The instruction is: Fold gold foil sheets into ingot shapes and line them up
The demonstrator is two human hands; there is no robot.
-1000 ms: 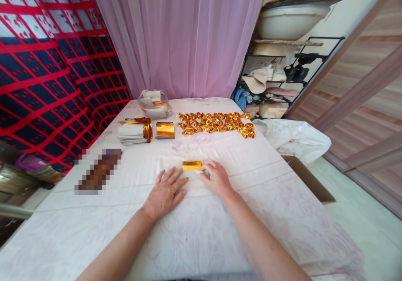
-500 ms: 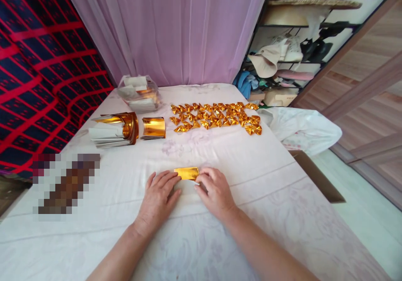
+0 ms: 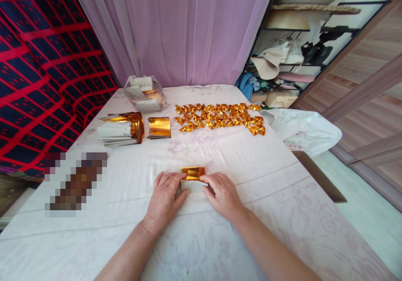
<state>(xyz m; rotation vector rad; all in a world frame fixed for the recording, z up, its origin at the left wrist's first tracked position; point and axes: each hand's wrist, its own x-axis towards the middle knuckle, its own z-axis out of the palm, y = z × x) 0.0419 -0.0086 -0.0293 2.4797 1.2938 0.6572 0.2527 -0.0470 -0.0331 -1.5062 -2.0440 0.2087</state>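
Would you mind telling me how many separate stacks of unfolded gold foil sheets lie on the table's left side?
2: a large stack near the left edge and a small stack just right of it, apart.
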